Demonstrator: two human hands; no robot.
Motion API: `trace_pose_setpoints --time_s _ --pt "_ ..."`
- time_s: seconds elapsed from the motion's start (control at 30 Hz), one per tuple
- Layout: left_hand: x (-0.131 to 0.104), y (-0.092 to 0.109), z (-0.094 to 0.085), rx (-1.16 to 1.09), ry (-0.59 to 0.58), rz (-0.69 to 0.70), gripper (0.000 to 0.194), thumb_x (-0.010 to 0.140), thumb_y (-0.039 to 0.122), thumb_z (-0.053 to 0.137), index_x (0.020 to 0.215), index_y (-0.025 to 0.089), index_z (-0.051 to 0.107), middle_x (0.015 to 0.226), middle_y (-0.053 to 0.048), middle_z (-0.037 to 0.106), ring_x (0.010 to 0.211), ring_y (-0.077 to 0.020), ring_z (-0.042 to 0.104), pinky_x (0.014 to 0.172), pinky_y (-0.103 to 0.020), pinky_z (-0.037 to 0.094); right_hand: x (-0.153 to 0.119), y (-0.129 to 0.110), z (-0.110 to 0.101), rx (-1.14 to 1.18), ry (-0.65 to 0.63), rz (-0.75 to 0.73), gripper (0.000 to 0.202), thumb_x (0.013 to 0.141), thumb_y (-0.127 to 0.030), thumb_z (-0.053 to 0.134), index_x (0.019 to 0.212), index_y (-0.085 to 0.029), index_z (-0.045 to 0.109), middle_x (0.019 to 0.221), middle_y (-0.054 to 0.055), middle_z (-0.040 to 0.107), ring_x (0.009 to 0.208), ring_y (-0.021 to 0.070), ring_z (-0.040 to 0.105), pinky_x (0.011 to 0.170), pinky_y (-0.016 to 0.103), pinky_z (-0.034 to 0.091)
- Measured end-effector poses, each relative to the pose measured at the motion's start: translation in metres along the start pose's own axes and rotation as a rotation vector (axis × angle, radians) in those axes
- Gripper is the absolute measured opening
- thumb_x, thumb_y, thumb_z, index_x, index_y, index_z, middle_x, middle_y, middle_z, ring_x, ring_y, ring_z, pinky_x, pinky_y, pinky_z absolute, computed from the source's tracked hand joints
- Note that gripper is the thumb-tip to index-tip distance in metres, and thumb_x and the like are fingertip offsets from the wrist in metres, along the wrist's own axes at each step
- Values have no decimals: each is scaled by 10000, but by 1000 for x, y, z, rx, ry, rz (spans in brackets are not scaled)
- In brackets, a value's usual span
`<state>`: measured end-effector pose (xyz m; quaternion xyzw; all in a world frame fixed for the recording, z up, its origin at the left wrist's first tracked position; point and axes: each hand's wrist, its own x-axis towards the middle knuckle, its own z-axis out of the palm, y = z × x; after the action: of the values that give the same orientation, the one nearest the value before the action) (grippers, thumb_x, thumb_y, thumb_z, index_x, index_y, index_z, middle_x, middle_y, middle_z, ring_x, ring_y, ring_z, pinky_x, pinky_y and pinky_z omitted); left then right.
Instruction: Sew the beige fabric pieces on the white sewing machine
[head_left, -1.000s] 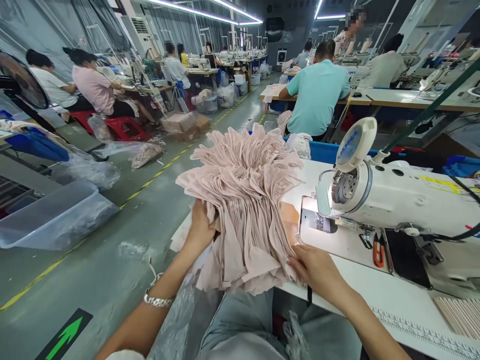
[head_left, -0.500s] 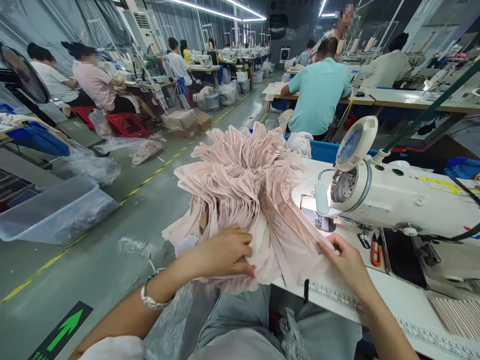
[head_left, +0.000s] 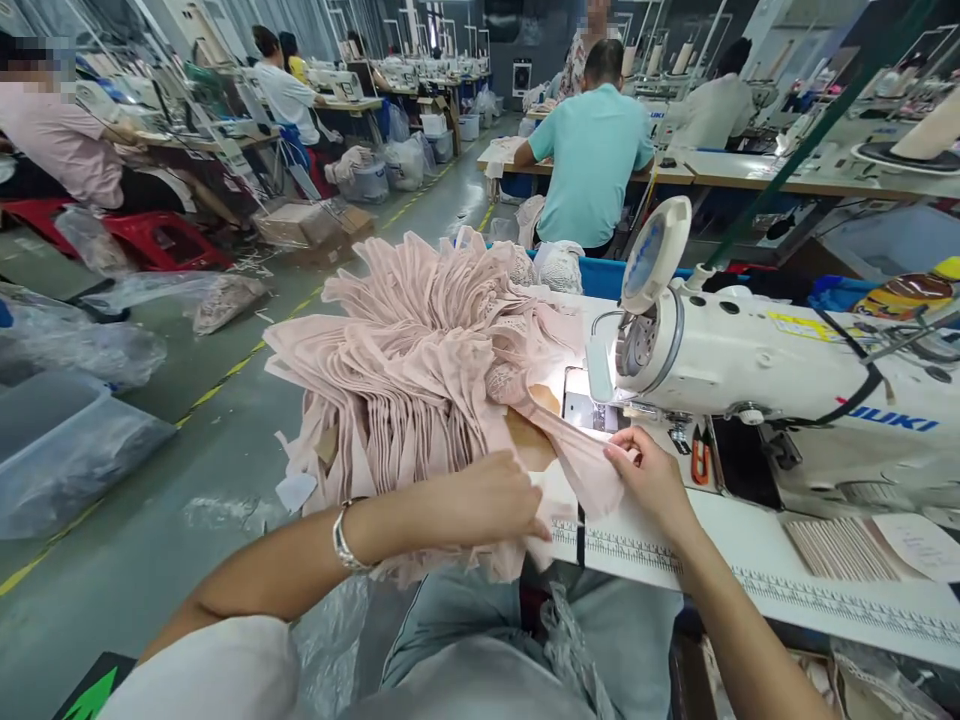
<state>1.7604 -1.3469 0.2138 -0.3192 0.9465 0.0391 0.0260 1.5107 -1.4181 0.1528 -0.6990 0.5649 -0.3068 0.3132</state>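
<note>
A large heap of pale pink bras [head_left: 405, 360], with mesh folds and lace, lies stacked at the left of the sewing table. At its right side, one pink bra [head_left: 577, 455] stretches toward the front of the sewing machine [head_left: 697, 340]. My right hand [head_left: 649, 480] pinches the edge of that bra between thumb and fingers, just in front of the needle area. Across the front of the heap, my left hand [head_left: 487, 500] is closed with curled fingers on pink fabric near the table edge. Its fingertips are partly hidden.
Orange thread snips [head_left: 700, 455] lie by the machine base. A printed ruler [head_left: 637, 548] runs along the front edge. Stacked pink strips [head_left: 840, 547] lie at right. A blue bin [head_left: 600, 272] stands behind the table; a clear plastic tub [head_left: 75, 450] is on the floor at left. Co-workers sit beyond.
The view has turned right. My left hand has moved right along the heap's front and curled. The bra in my right hand is now drawn apart from the heap, baring a brown patch beneath.
</note>
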Motion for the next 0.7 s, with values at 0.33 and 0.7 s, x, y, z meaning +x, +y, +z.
trace_pose_setpoints --time_s 0.33,0.7 --pt "63 -5 27 191 78 108 333 910 53 534 1202 131 673 1274 -129 675 1130 -264 639 988 -394 468 7 21 18 -328 154 -205 264 885 -376 545 1072 -193 572 1045 148 635 854 287 610 788 427 504" --pt "93 -9 72 318 143 -41 484 859 47 467 1312 89 632 1342 -234 611 1262 -357 563 981 -492 490 -92 56 -153 -1009 686 -48 384 958 -470 487 1055 -141 660 1059 228 658 1034 394 586 874 543 450"
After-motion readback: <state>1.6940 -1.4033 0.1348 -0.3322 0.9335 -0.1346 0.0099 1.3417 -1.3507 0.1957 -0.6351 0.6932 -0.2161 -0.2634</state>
